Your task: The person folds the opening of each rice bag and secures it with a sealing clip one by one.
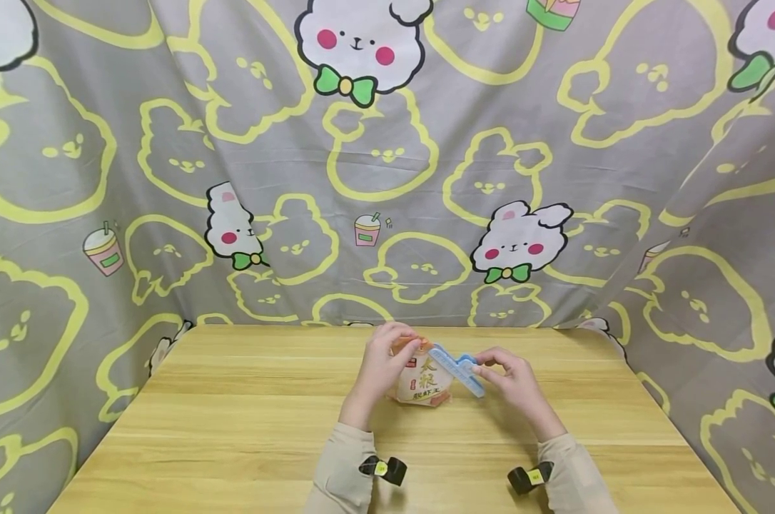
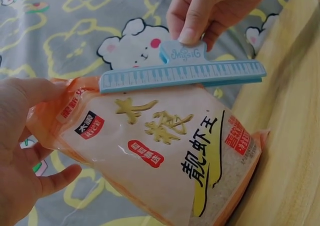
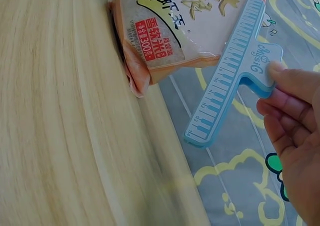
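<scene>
A small orange and white rice bag (image 1: 421, 382) with gold and black lettering stands on the wooden table. My left hand (image 1: 382, 360) pinches its top corner, thumb across the front of the orange film in the left wrist view. Between thumb and fingers my right hand (image 1: 514, 380) pinches the handle of a light blue bag clip (image 2: 182, 75) printed with piano keys. The clip (image 3: 225, 81) slants down to the right along the bag's upper edge, one end close to the left hand. Whether its jaws hold the film cannot be told.
Light wood tabletop (image 1: 246, 428) surrounds the bag. Behind and at both sides hangs a grey curtain (image 1: 387, 164) with cartoon prints, meeting the table's back edge. Each sleeve carries a black wrist camera, such as the left one (image 1: 394, 471).
</scene>
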`<control>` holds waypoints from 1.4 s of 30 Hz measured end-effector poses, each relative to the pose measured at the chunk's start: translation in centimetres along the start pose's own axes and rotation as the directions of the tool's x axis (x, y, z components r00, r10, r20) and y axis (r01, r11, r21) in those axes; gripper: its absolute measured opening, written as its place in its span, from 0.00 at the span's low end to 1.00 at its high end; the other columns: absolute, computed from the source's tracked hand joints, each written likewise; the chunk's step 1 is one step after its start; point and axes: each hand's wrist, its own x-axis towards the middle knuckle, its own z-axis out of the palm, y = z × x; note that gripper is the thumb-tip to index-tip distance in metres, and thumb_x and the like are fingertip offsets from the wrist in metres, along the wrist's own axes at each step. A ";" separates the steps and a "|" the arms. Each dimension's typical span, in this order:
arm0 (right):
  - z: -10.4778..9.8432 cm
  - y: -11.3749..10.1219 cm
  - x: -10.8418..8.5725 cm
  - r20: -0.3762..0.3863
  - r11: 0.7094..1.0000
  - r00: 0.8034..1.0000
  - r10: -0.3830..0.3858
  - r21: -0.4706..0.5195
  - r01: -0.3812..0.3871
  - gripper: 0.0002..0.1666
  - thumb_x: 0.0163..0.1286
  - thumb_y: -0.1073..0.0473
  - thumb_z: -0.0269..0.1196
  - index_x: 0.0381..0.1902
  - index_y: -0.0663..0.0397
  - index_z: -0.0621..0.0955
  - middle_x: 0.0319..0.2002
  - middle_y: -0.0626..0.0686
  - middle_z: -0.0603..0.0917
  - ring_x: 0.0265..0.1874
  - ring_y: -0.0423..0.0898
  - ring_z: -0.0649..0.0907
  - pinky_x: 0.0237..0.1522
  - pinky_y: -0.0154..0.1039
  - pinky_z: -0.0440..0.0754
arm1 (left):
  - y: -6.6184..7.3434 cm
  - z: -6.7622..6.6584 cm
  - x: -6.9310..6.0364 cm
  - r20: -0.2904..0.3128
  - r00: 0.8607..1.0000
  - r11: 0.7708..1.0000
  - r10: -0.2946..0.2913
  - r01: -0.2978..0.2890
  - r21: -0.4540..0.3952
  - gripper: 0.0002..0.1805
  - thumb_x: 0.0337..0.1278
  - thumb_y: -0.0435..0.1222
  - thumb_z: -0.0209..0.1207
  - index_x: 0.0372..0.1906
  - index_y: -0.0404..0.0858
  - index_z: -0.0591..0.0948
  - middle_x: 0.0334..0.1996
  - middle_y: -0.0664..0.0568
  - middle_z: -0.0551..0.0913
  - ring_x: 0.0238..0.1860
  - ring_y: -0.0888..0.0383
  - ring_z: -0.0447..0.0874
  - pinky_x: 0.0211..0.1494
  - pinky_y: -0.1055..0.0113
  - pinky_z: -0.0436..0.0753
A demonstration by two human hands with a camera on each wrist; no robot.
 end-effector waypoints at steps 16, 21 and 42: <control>-0.8 -3.4 0.1 -0.040 1.000 0.999 -0.029 -0.001 0.029 0.07 0.56 0.73 0.68 0.34 0.65 0.84 0.34 0.59 0.87 0.36 0.47 0.82 0.42 0.21 0.74 | 0.4 -0.2 0.0 0.065 0.998 0.999 -0.006 0.004 0.033 0.06 0.64 0.36 0.60 0.40 0.38 0.83 0.41 0.47 0.84 0.49 0.52 0.80 0.55 0.55 0.79; -1.0 -3.5 0.1 -0.027 1.000 1.000 0.002 -0.009 -0.002 0.06 0.57 0.73 0.68 0.34 0.63 0.85 0.34 0.58 0.87 0.36 0.43 0.82 0.42 0.24 0.75 | 0.4 -0.2 0.0 0.076 0.997 1.000 -0.006 0.005 0.009 0.05 0.64 0.35 0.59 0.40 0.39 0.82 0.40 0.47 0.84 0.49 0.52 0.82 0.54 0.56 0.81; -0.1 0.0 0.1 -0.045 0.999 0.998 -0.037 0.035 0.039 0.08 0.56 0.71 0.70 0.32 0.55 0.85 0.34 0.54 0.87 0.38 0.35 0.82 0.45 0.27 0.80 | 0.5 -0.2 0.0 0.052 0.999 0.998 -0.012 0.009 0.060 0.04 0.65 0.35 0.59 0.39 0.41 0.83 0.37 0.49 0.84 0.41 0.57 0.77 0.46 0.64 0.78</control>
